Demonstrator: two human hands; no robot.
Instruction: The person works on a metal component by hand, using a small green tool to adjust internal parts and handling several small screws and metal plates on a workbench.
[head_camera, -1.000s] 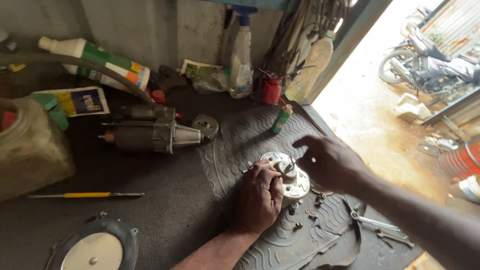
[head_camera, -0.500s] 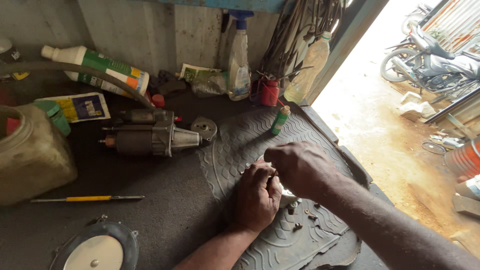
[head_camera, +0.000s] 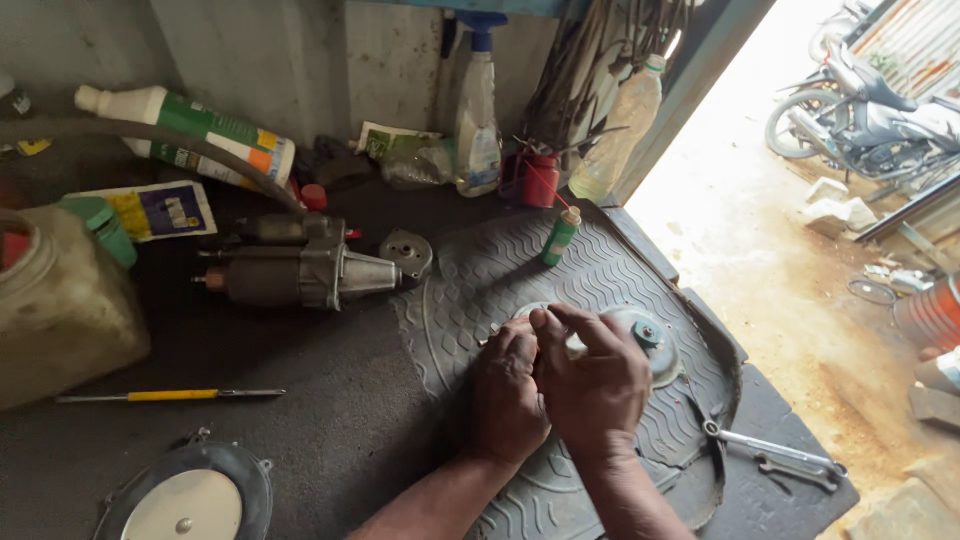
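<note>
A dark, grimy bench (head_camera: 200, 350) fills the view, with a grey wall behind it and a bright doorway at the right that opens on a dirt yard with a parked motorbike (head_camera: 860, 100). A ribbed rubber mat (head_camera: 480, 290) covers the right part of the bench. Along the wall stand a spray bottle (head_camera: 478, 120), a clear bottle (head_camera: 620, 125), a red can (head_camera: 538, 180) and a white tube (head_camera: 190, 125) lying on its side. A starter motor (head_camera: 300, 272) lies left of the mat, a tan jug (head_camera: 60, 300) sits at the far left, and a screwdriver (head_camera: 170, 395) with a yellow grip lies below it. A round black diaphragm (head_camera: 190, 495) sits at the bottom edge; two wrenches (head_camera: 780, 455) lie at the right.

On the mat rests a round grey metal disc (head_camera: 640, 340), largely hidden by the hands. The left hand (head_camera: 508, 390) and right hand (head_camera: 595, 385) sit side by side on it, fingers curled down against its near part; whether they pinch anything cannot be told.
</note>
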